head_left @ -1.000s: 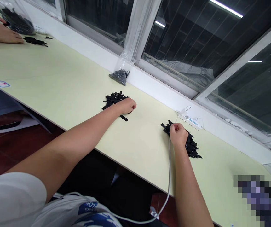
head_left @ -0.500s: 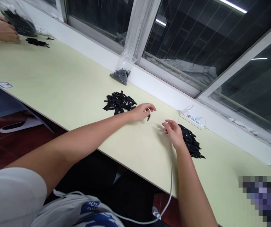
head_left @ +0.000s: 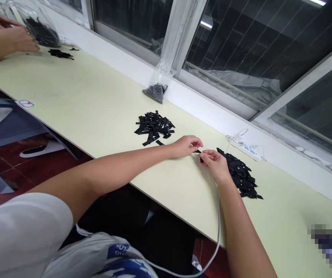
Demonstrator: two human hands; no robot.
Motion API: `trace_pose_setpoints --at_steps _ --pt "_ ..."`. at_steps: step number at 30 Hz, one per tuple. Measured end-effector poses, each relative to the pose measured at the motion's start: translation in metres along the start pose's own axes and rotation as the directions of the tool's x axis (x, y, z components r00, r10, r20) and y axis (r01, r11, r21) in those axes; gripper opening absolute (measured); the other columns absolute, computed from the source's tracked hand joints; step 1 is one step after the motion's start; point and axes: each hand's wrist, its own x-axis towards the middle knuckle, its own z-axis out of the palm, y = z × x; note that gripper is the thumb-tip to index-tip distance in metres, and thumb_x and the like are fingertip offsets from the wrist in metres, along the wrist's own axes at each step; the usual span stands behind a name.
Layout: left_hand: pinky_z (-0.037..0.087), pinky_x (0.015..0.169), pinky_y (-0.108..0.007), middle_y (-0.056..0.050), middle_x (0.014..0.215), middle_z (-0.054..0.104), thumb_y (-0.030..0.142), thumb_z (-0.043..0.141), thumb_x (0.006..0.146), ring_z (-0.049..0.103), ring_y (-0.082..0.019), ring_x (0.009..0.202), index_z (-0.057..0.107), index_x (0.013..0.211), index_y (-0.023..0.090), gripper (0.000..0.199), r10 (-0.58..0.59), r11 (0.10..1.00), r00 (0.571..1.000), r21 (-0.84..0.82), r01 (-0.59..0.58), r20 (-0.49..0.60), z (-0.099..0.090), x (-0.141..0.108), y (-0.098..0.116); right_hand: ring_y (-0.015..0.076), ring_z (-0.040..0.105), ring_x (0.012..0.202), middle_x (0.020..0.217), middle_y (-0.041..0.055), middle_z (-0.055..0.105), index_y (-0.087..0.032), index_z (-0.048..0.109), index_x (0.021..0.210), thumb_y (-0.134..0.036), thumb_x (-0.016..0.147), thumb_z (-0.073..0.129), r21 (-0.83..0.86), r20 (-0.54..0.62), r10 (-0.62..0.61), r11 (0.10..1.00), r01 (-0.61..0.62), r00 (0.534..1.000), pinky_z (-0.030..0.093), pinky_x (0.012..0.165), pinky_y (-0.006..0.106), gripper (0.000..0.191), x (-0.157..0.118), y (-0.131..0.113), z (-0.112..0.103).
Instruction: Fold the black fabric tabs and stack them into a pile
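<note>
A short black fabric strip [head_left: 201,157] is stretched between my two hands above the table. My left hand [head_left: 187,146] pinches its left end, fingers closed. My right hand [head_left: 214,162] pinches the other end between thumb and fingertips. Left of my hands lies a loose pile of black strips [head_left: 154,125], with a single strip at its near edge. Just beyond my right wrist is a second, denser pile of black strips [head_left: 241,173], dotted with small shiny spots; my forearm hides part of it.
A clear bag of black pieces [head_left: 156,92] leans by the window ledge. A white power strip [head_left: 245,148] lies along the wall. A white cable [head_left: 219,216] runs beside my right forearm. At far left a co-worker's hands [head_left: 15,38] are near a larger clear bag [head_left: 40,31].
My left hand has moved right with the black strip, and my right hand has closed on it too. The hands are now together. The view has shifted slightly.
</note>
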Motion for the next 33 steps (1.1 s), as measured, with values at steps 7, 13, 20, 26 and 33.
trace_pose_setpoints --at_steps 7,13,20,26,33 --pt "0.048 0.086 -0.031 -0.009 0.107 0.067 0.017 0.053 0.091 0.061 -0.016 0.093 0.066 0.111 0.016 0.023 0.15 0.952 0.988 0.266 -0.154 0.036 -0.013 -0.003 0.005 0.0157 0.066 0.068 0.079 0.0057 0.072 -0.015 0.069 0.089 -0.046 0.052 0.091 -0.024 -0.116 -0.02 1.0 0.017 0.993 0.058 0.07 0.03 0.053 0.002 0.001 -0.003" --pt "0.047 0.081 -0.029 -0.008 0.098 0.072 0.013 0.05 0.09 0.063 -0.017 0.088 0.07 0.108 0.016 0.027 0.182 0.915 0.963 0.325 -0.24 0.197 0.001 -0.007 0.011 0.0168 0.066 0.063 0.08 0.007 0.073 -0.016 0.064 0.094 -0.048 0.056 0.086 -0.095 -0.096 -0.088 0.992 0.078 0.992 0.058 0.068 0.033 0.054 0.005 0.007 0.001" --pt "0.047 0.074 -0.03 -0.008 0.087 0.072 0.013 0.048 0.086 0.065 -0.019 0.08 0.072 0.093 0.016 0.025 0.142 0.857 0.956 0.452 -0.249 0.257 0.004 -0.011 0.01 0.0215 0.071 0.075 0.088 0.0056 0.076 -0.023 0.057 0.099 -0.039 0.075 0.071 -0.456 -0.056 -0.264 0.865 0.21 0.963 0.055 0.075 0.034 0.032 -0.003 0.004 0.008" --pt "0.045 0.067 -0.029 -0.007 0.078 0.072 0.014 0.05 0.082 0.064 -0.019 0.073 0.072 0.081 0.016 0.022 0.044 0.834 0.973 0.528 -0.162 0.229 0.002 -0.01 0.014 0.0215 0.071 0.079 0.09 0.0023 0.076 -0.027 0.056 0.108 -0.025 0.085 0.055 -0.723 0.081 -0.348 0.625 0.295 0.934 0.05 0.074 0.031 0.023 -0.011 -0.006 0.02" --pt "0.047 0.068 -0.032 -0.01 0.08 0.073 0.017 0.052 0.081 0.066 -0.023 0.075 0.074 0.085 0.015 0.023 0.017 0.815 0.974 0.562 -0.144 0.226 0.004 -0.01 0.013 0.0236 0.069 0.078 0.087 0.0034 0.075 -0.026 0.055 0.119 -0.019 0.087 0.046 -0.797 0.159 -0.374 0.497 0.342 0.914 0.046 0.072 0.03 0.034 -0.011 -0.005 0.025"
